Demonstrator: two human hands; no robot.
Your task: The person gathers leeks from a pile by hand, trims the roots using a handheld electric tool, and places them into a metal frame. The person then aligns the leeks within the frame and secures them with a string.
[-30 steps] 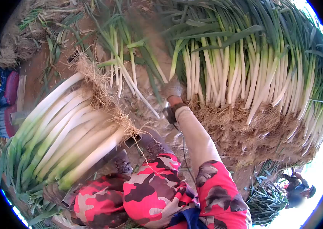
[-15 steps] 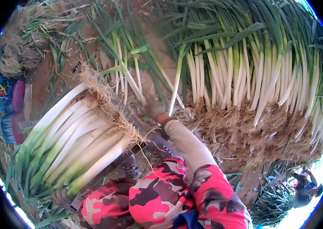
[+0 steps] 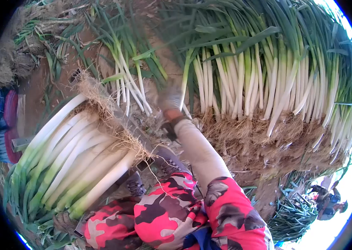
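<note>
A thick bundle of leeks [image 3: 86, 154] lies slanted at the left, with white shafts, tangled roots toward the middle and green tops at the lower left. My left hand [image 3: 64, 223], in a knitted glove, has its fingers curled at the bundle's lower green end; part of the hand is hidden. My right hand [image 3: 170, 98], gloved and smeared by motion, reaches over the ground beside a single leek [image 3: 187, 68] with a pale shaft. Its fingers are too blurred to make out. A few loose leeks [image 3: 128, 81] lie just left of it.
A long row of rooted leeks [image 3: 259, 79] covers the right side. A metal bar [image 3: 124, 116] runs beneath the bundle's root end. Blue and pink containers [image 3: 5, 106] stand at far left, below cut roots [image 3: 15, 62]. Another person [image 3: 330, 202] is at lower right, near leafy greens [image 3: 290, 216].
My right hand has moved up, away from my body, along the gap between the loose leeks and the row. The whole view has shifted slightly. My left hand stays at the bundle.
</note>
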